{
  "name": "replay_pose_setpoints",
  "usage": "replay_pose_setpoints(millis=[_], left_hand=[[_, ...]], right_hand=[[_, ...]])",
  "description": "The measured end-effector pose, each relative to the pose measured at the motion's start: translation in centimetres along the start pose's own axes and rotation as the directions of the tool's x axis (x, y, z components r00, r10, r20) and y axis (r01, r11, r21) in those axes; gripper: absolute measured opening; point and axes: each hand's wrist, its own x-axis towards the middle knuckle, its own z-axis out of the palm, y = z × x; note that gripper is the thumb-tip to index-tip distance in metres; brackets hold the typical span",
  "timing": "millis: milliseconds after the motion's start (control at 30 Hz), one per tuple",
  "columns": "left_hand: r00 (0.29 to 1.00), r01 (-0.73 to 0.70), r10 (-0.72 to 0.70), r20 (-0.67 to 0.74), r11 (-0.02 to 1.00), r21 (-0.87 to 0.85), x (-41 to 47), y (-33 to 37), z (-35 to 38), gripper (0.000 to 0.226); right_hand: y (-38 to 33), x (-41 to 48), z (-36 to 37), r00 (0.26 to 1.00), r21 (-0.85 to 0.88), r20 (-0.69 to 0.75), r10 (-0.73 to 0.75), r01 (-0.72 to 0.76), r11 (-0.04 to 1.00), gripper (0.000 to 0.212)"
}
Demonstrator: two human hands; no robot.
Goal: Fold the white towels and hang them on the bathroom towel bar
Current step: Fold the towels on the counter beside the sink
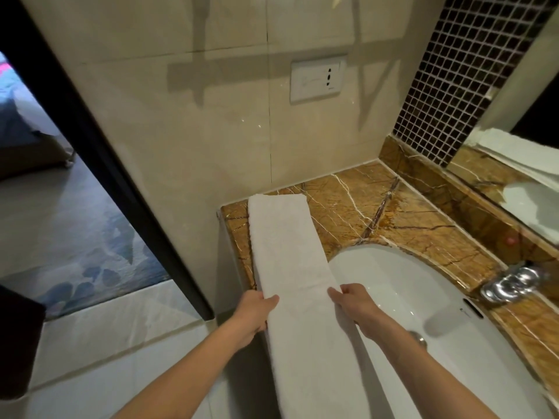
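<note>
Two hands on one towel; far left, a doorway (45, 192) opens onto patterned carpet (90, 255); next the left hand (254, 309) pinches the towel's (290, 255) left edge, thumb on top, fingers hidden under the cloth; towel's folded into a long narrow strip lying along the left end of the marble counter (402, 213), far end close to the wall; right hand (357, 306) pinches the opposite edge the same way, over the sink (429, 300) rim; chrome faucet (511, 284) further right; mirror (532, 189) past that.
</note>
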Motion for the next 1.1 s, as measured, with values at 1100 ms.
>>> replay_pose_setpoints(millis=[1100], left_hand=[[0.827, -0.556, 0.557, 0.068, 0.83, -0.04, -9.2, 24.6, -1.5, 0.015]], right_hand=[[-21.3, -7.9, -9.9, 0.855, 0.426, -0.067, -0.515, 0.491, 0.76, 0.038]])
